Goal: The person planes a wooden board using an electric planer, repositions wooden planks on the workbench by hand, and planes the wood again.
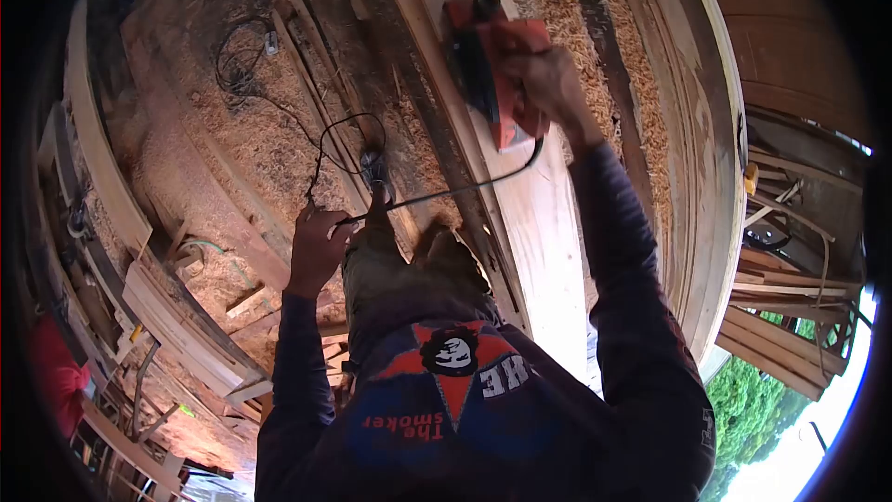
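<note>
Dark printed shirt nearest, sleeves reaching forward. Right hand: grip closed around the handle of a red power planer, which sits on a long pale board; slight blur there. Left hand: grip pinching the black cord, held off to the side, the line running from the planer's rear end. Curled shavings lie right of the board; more timber beyond. Loose coil of cable on the shaving-strewn ground, left.

Orange-red and black planer, black cord, pale grained plank, tan shavings
</note>
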Available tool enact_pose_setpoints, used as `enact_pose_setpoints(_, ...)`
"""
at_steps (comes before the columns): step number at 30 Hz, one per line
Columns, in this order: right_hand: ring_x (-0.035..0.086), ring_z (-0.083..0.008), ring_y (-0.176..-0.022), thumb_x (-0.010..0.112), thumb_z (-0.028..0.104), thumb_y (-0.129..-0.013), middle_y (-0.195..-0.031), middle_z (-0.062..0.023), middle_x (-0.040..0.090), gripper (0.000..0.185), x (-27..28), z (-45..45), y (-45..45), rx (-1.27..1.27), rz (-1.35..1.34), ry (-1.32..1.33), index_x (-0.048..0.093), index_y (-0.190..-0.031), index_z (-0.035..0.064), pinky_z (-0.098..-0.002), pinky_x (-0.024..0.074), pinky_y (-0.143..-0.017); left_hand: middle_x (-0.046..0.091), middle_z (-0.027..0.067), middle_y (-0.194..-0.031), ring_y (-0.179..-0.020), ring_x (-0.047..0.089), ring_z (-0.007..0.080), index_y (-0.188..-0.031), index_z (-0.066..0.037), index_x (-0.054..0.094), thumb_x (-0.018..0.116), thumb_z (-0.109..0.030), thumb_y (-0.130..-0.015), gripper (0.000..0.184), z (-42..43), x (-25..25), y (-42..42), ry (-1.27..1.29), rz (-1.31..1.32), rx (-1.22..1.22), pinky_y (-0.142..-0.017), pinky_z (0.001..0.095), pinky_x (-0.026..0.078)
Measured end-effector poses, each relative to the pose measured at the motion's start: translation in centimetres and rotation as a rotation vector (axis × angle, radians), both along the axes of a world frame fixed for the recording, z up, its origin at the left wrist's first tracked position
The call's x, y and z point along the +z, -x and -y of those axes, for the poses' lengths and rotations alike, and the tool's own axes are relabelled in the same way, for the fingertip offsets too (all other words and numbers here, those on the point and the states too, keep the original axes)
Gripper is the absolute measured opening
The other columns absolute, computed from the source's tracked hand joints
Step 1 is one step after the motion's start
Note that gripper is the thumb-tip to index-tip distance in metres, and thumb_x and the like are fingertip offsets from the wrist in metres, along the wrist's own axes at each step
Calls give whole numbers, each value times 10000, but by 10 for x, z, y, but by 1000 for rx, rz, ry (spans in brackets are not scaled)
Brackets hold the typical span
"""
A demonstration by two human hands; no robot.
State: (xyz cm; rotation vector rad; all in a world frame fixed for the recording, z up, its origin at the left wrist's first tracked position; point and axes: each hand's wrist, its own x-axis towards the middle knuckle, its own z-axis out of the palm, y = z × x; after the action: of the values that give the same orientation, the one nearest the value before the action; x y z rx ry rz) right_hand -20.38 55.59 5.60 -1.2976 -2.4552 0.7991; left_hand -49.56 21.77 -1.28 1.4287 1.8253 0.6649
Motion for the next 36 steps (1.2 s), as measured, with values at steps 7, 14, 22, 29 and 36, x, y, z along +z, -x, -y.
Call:
enact_pose_setpoints(7, 631, -200, -664, 712, 199, -857, -779, -162, 675, 232, 61, 269, -159, -401, -105, 458, 699, -984, 6, -373, 512, -625, 718, 85, -924, -1014, 661, 271, -920, -80, 738, 753, -221, -853, 157, 37, 23, -95, -16, -10, -429, -1151, 538, 318)
enact_pose_setpoints(14, 652, -400, -620, 717, 115, -834, -741, -176, 598, 174, 61, 490, -318, -493, 0, 410, 597, -867, -6, -431, 489, -529, 730, 38, -965, -1051, 655, 230, -969, -140, 733, 708, -304, -898, 181, 93, 49, -253, -26, 147, -970, -1175, 556, 277)
enact_pose_setpoints(22, 631, -368, -564, 734, 75, -828, -725, -149, 578, 153, 72, 558, -381, -348, 83, 377, 593, -850, 22, -436, 479, -492, 723, 39, -948, -1033, 658, 232, -955, -136, 736, 665, -251, -917, 141, 98, 74, -319, 85, 330, -1304, -1164, 561, 292)
enact_pose_setpoints(29, 639, -407, -588, 756, 111, -840, -696, -163, 576, 189, 65, 447, -299, -342, 11, 363, 592, -888, 29, -433, 466, -483, 730, 60, -912, -1035, 654, 257, -960, -119, 745, 687, -254, -889, 163, 48, 68, -260, 226, 286, -1210, -1167, 548, 292)
enact_pose_setpoints(36, 657, -439, -600, 757, 146, -855, -658, -207, 598, 239, 55, 326, -208, -397, -64, 476, 562, -847, 7, -437, 474, -482, 731, 80, -937, -1060, 646, 275, -968, -119, 747, 694, -268, -885, 179, -6, 57, -179, 397, 282, -1062, -1176, 534, 282)
